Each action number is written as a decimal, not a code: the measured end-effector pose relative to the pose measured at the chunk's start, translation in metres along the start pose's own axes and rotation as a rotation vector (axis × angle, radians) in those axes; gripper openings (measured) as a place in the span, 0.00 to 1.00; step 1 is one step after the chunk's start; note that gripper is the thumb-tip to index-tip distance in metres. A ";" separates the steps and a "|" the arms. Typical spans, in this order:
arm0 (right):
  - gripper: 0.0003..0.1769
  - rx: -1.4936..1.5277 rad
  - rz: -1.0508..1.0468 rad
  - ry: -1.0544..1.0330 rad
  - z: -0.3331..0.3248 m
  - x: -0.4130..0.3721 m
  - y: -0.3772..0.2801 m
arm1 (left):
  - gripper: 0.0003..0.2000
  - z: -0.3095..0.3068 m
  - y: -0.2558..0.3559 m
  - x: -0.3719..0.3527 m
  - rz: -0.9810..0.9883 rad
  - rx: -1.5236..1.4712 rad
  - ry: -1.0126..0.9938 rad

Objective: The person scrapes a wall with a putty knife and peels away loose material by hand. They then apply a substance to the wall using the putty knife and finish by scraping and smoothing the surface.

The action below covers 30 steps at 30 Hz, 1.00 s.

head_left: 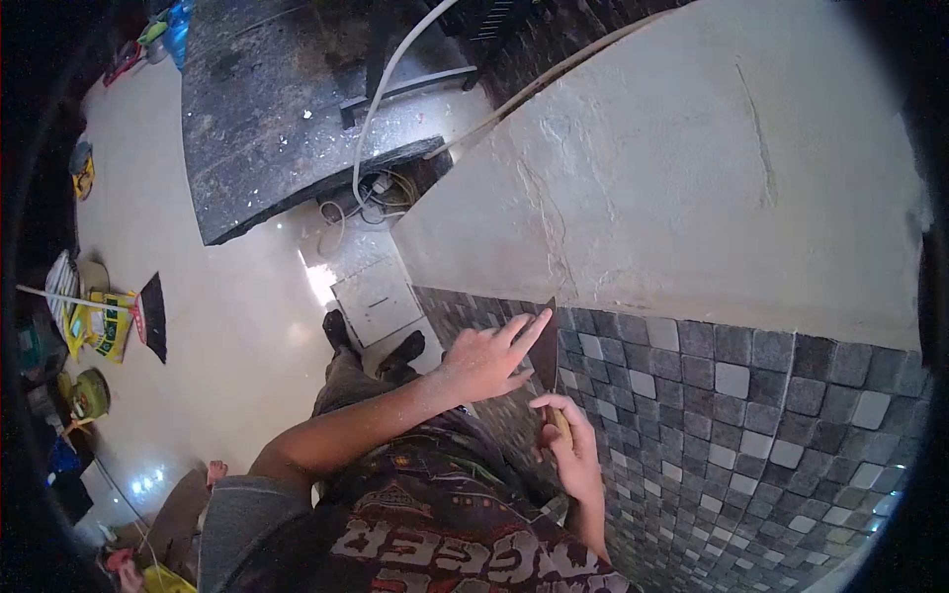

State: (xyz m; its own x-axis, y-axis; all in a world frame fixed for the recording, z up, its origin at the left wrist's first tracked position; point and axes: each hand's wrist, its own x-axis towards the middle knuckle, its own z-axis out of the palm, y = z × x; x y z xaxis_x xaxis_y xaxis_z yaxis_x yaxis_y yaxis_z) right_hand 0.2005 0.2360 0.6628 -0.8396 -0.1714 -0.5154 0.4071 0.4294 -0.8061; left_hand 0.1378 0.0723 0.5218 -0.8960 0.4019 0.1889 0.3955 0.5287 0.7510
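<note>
My right hand (573,450) is wrapped round the wooden handle of a putty knife (548,361). Its wide dark blade points up toward the lower edge of the plastered wall strip (682,188). My left hand (484,361) reaches across from the left with its fingers stretched out and apart. The fingertips lie at the blade, seemingly touching its face near the tip. Below the plaster, mosaic-patterned wall tiles (692,415) in greys and white run behind the knife. Cracks and uneven ridges mark the plaster above the blade.
A dark stone slab (267,119) juts out at upper left, with a metal stand (410,94) and a white hose (371,128). Coiled cables (386,193) lie beneath it. Yellow packets (109,331) and a broom (148,316) are on the left. Part of another person (178,519) shows at lower left.
</note>
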 end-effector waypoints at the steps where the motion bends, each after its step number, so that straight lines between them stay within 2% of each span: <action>1: 0.18 -0.025 0.004 0.018 0.001 0.003 0.001 | 0.49 0.001 0.001 0.001 0.010 0.040 0.014; 7: 0.10 -0.131 -0.080 0.125 0.004 0.025 0.015 | 0.50 -0.002 0.005 0.016 -0.062 0.105 -0.091; 14: 0.05 -0.144 -0.072 0.230 0.015 0.031 0.015 | 0.46 0.007 0.002 0.025 -0.029 0.262 -0.071; 16: 0.06 -0.104 -0.060 0.257 0.015 0.030 0.012 | 0.44 -0.001 0.006 0.026 -0.031 0.274 -0.140; 19: 0.08 -0.116 -0.169 0.270 0.017 0.036 0.019 | 0.42 0.006 0.007 0.031 -0.017 0.369 -0.134; 20: 0.07 -0.148 -0.103 0.268 0.019 0.034 0.018 | 0.41 0.005 0.007 0.029 -0.020 0.349 -0.138; 22: 0.11 -0.156 -0.132 0.273 0.019 0.032 0.019 | 0.40 0.000 0.006 0.027 -0.030 0.314 -0.135; 24: 0.12 -0.154 -0.244 0.273 0.018 0.038 0.008 | 0.40 -0.004 0.007 0.032 -0.023 0.316 -0.175; 28: 0.13 -0.238 -0.178 0.315 0.029 0.047 0.012 | 0.42 0.003 0.000 0.030 -0.086 0.282 -0.170; 30: 0.12 -0.158 -0.194 0.303 0.024 0.048 0.000 | 0.41 -0.002 0.000 0.034 -0.056 0.302 -0.170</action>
State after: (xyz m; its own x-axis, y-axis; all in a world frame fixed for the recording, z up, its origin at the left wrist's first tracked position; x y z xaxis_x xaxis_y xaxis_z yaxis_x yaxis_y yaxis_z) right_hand 0.1686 0.2064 0.6313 -0.9733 -0.0034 -0.2294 0.1897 0.5501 -0.8133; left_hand 0.1071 0.0846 0.5292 -0.8819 0.4708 0.0255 0.4110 0.7410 0.5311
